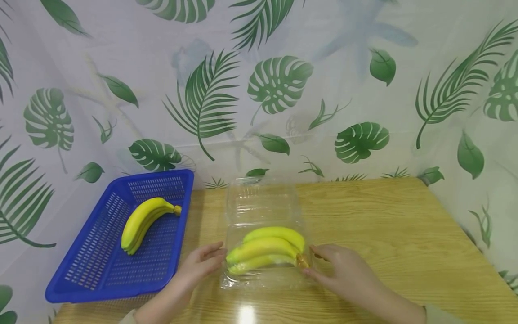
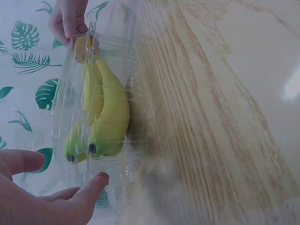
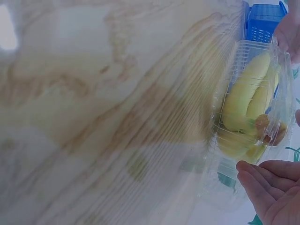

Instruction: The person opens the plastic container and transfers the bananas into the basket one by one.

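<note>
A clear plastic clamshell box (image 1: 263, 281) sits on the wooden table with its lid (image 1: 261, 202) folded open toward the wall. Inside its base lies a bunch of yellow bananas (image 1: 263, 249), greenish at the tips, the brown stem pointing right. My left hand (image 1: 200, 265) is at the box's left side, thumb and fingers spread apart in the left wrist view. On the other side, my right hand (image 1: 344, 270) has its fingertips right by the box's edge near the stem; the right wrist view shows its fingers (image 3: 262, 183) fairly straight.
To the left stands a blue plastic basket (image 1: 184, 234) with perforated walls, holding another bunch of bananas (image 1: 147, 220). A leaf-patterned cloth (image 1: 283, 148) hangs behind the table (image 1: 384, 225), whose wooden top extends to the right of the box.
</note>
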Tool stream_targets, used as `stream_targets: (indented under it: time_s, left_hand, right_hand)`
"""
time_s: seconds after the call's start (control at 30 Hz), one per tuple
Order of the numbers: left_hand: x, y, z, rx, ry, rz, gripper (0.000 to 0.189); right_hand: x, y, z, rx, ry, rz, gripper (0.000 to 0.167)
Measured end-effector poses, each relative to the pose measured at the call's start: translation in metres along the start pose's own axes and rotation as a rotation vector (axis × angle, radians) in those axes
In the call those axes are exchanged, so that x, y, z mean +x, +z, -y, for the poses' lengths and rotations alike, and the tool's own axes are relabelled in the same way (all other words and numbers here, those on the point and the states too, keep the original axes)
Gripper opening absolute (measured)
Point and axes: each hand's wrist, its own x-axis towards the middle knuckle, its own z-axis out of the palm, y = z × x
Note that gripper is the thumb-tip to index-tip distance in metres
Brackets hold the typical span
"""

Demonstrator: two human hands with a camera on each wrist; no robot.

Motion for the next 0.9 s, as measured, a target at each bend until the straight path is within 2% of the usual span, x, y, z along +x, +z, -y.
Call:
stream_targets:
  time_s: [0.3, 0.57, 0.9]
  left_hand:
    - [-0.0026, -0.0009, 0.0025, -0.045, 0.001, -0.015, 0.060]
    - [-0.0031, -0.0003, 0.0038, -0.086, -0.018, -0.084, 0.056]
    - [-0.0021, 0.0002, 0.0069, -0.110, -0.020, -0.112, 0.054]
  right_hand:
    - [-0.0002, 0.0020, 0.0025, 0.024, 0.003, 0.000, 0.057]
    - [0.0017, 0.0048, 0.0048, 0.033, 0.001, 0.012, 0.057]
    - [0.0036, 0.0057, 0.0041, 0.016, -0.004, 0.005, 0.057]
